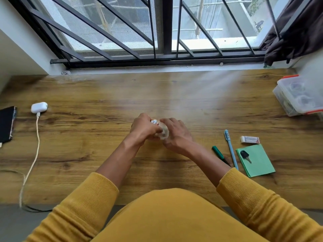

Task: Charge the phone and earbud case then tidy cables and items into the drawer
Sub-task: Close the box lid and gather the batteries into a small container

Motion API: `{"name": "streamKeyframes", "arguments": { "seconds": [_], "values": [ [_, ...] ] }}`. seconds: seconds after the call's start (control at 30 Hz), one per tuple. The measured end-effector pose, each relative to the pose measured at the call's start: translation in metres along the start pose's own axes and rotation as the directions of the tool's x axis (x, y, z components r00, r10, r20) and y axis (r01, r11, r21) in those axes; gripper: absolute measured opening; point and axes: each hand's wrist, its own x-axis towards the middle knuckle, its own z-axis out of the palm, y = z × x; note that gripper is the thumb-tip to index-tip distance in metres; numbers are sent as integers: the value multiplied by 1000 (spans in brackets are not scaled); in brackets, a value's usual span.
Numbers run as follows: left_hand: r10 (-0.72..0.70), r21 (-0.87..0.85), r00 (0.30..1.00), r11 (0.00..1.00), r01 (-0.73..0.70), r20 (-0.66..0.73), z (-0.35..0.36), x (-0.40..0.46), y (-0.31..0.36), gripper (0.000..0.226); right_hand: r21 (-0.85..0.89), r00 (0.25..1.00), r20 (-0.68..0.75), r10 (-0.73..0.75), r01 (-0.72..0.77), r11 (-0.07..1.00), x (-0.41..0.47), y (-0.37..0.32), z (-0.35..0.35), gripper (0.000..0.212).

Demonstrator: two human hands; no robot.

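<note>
— Where are your hands?

— Both are together near the middle of the wooden tabletop (174, 88). My left hand (146, 127) and my right hand (175, 135) are curled round 1 small translucent object with a white, red-marked end (154, 122). I cannot tell what it is; my fingers hide most of it.

— And the earbud case?

— The white rounded earbud case (39, 107) lies by the left edge of the tabletop, with a white charging cable (35, 154) plugged into its near side. That cable runs toward the near edge and drops over it at the left corner.

— The phone?

— A dark flat phone with a patterned rim (7, 125) sits at the very left edge, just beside the case and partly cut off by the view. Whether a cable is plugged into it I cannot tell.

— What else is there?

— Toward the right near side lie 2 pens: a green marker pen (219, 154) and a light blue pen (230, 148), close together. Right of them is a green pad of paper (257, 163) with a black-headed key (245, 156) on top, and a white eraser in a printed sleeve (250, 139) just behind the pad. At the right edge stands a clear plastic box with orange clips (297, 96).
</note>
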Motion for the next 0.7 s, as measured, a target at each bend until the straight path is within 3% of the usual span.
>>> {"name": "streamKeyframes", "arguments": {
  "seconds": [0.1,0.23,0.33,0.7],
  "values": [
    [5,-23,1000,1000,-5,-2,4,-1,-2,42,34,999,-31,9,-8,999,-1,1,5,81],
    [7,-21,1000,1000,-7,-1,6,-1,-5,24,66,999,-49,17,-14,998,-3,5,8,77],
    [8,1,1000,1000,-8,-5,6,3,-9,39,63,998,-65,4,0,998,-3,7,7,77],
    [126,249,987,964,-97,-101,4,1,-4,29,52,996,-84,-19,23,998,-3,11,5,74]
  ]
}}
